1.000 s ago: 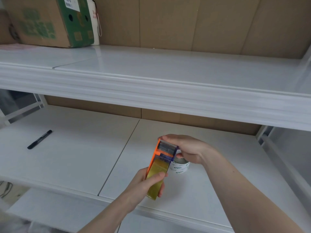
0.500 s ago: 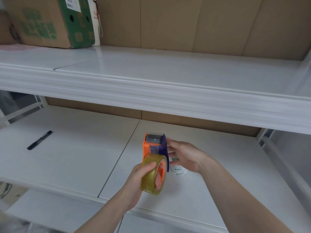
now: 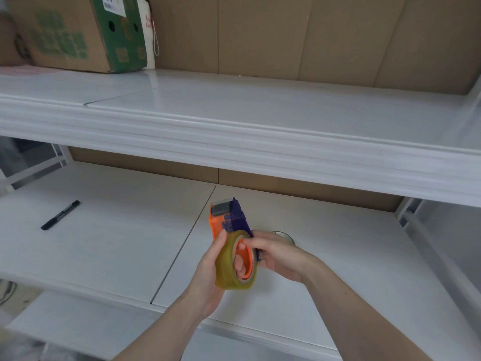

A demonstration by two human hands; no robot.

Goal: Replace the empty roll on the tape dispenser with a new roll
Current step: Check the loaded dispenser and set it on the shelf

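An orange and purple tape dispenser (image 3: 227, 220) is held upright above the lower white shelf (image 3: 104, 251). A full yellowish clear tape roll (image 3: 227, 265) sits on its orange hub. My left hand (image 3: 208, 269) wraps the roll from the left, thumb on its outer face. My right hand (image 3: 276, 256) grips the dispenser from the right, with fingers reaching into the hub opening. The empty white roll core (image 3: 285, 235) lies on the shelf behind my right hand, mostly hidden.
A black marker (image 3: 60, 214) lies on the lower shelf at the left. On the upper shelf (image 3: 234, 110) a cardboard box with green print (image 3: 78, 35) stands at the far left. White frame posts (image 3: 416, 230) close the right side.
The dispenser has turned so the roll's open face shows. My right hand slid down from the dispenser's head to the hub, fingers now in the opening. Left hand still holds the roll.
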